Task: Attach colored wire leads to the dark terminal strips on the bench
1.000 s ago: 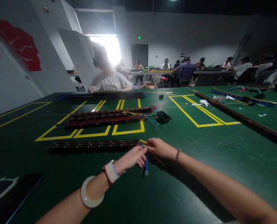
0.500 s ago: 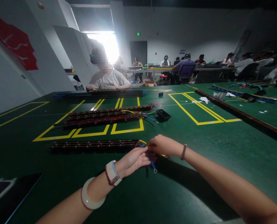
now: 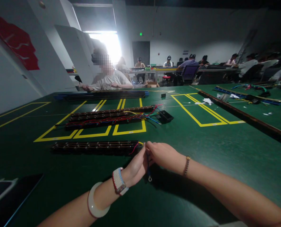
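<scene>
Just in front of me, a long black strip (image 3: 95,147) with rows of metal contacts lies across the green table. Yellow and red wires (image 3: 135,146) leave its right end and run to my hands. My left hand (image 3: 137,167) is closed around the wires from below, its fingers partly hidden. Pressed against it, my right hand (image 3: 163,154) pinches the wires near the strip's end. A dark blue cable with a ring terminal (image 3: 150,178) hangs down below both hands. What lies between the fingertips is covered.
Beyond lie more black strips (image 3: 102,120) with coloured wires and a small black box (image 3: 165,116). A long dark bar (image 3: 240,115) crosses the right side. At the lower left is a dark flat device (image 3: 24,195). A co-worker (image 3: 112,75) sits across the table.
Both hands have shifted left toward the strip's end and come closer together. The hanging ring terminal moved left and lower with them. Across the table, the co-worker's hands moved.
</scene>
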`<state>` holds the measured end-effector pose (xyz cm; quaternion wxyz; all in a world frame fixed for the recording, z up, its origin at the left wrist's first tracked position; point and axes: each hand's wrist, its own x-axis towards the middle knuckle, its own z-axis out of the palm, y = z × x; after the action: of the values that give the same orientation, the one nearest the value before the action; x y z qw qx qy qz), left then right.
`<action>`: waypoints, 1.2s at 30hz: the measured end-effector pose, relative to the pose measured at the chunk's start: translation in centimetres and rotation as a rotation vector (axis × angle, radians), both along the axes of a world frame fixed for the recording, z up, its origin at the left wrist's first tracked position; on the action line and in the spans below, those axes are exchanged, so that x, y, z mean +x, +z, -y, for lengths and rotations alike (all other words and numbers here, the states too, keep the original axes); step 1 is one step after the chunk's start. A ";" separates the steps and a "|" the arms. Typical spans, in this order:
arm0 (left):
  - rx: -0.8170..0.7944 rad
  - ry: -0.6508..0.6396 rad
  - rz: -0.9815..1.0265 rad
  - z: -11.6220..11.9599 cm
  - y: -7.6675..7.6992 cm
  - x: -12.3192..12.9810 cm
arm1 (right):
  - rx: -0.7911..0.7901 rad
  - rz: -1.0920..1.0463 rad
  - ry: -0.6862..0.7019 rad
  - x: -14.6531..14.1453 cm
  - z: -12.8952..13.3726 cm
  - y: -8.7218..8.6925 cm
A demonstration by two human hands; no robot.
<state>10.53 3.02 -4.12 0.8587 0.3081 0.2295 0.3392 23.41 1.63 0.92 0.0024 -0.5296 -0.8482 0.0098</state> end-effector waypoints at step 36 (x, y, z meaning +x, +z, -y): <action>-0.051 -0.065 -0.185 -0.7 -0.7 -0.4 | 0.484 0.052 0.453 6.5 -5.9 -4.2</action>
<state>10.14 3.72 -4.84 0.8518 0.3235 0.3064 0.2754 29.96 7.52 -3.28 0.1041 -0.3118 -0.9219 -0.2053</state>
